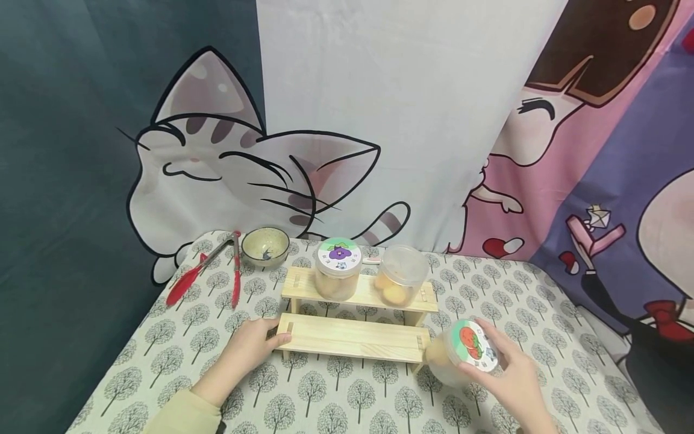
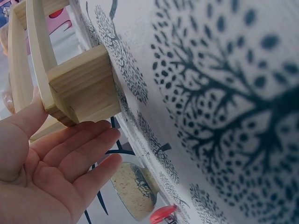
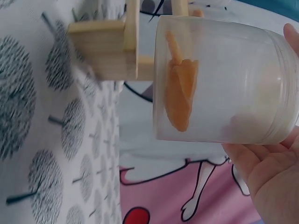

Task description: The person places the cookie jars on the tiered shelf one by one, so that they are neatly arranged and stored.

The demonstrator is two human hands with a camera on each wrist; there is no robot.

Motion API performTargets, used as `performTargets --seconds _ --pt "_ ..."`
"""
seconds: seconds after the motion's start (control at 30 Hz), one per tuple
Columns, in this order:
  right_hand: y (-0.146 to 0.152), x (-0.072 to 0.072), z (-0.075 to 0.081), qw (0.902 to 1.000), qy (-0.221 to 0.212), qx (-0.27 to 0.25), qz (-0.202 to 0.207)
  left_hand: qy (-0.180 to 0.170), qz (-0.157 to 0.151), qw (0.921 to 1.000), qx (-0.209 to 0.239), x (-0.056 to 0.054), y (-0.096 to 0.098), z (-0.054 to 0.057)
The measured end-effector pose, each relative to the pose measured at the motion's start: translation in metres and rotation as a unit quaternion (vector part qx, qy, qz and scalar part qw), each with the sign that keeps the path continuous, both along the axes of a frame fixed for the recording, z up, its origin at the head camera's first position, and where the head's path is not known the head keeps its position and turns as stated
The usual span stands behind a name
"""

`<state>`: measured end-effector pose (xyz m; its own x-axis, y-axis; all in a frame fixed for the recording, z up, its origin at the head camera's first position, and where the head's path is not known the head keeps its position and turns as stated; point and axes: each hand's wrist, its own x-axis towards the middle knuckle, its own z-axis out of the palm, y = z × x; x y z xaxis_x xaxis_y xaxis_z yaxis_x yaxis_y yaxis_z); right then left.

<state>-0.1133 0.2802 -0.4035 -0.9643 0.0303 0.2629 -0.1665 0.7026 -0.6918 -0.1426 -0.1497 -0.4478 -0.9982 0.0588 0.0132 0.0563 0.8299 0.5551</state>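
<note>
My right hand (image 1: 514, 377) grips a clear plastic jar (image 1: 449, 367) by its lidded end, at the right end of a two-step wooden rack (image 1: 352, 337). The jar's lid (image 1: 475, 345) carries a red fruit picture, and an orange piece (image 3: 181, 93) shows inside it in the right wrist view. It is tilted and held off the cloth. My left hand (image 1: 252, 349) holds the left end of the rack's lower step, thumb at the step's edge and the other fingers (image 2: 93, 144) by its end. On the upper step stands a jar (image 1: 337, 283) with a purple-fruit lid.
Beside that jar stands another jar (image 1: 401, 274), without a picture label, with yellow-orange pieces inside. A speckled bowl (image 1: 265, 244) and red-handled tongs (image 1: 237, 271) lie at the back left. A tree-print cloth (image 1: 360, 398) covers the table; a cartoon curtain (image 1: 434, 120) hangs behind.
</note>
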Motion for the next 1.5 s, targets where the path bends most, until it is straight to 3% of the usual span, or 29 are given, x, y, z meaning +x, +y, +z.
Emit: performTargets --seconds 0.4,1.03,1.5 --pt "-0.037 -0.013 0.001 0.9965 0.053 0.004 0.064 0.005 0.001 1.0 0.002 0.0 -0.001 0.003" --pt "-0.096 -0.031 -0.003 0.9822 0.061 0.0 0.178 0.009 0.004 0.9999 0.008 0.0 0.002 0.001" --pt "-0.132 -0.041 -0.001 0.9756 0.069 0.019 0.208 0.012 0.006 0.9998 0.012 0.001 0.002 0.001"
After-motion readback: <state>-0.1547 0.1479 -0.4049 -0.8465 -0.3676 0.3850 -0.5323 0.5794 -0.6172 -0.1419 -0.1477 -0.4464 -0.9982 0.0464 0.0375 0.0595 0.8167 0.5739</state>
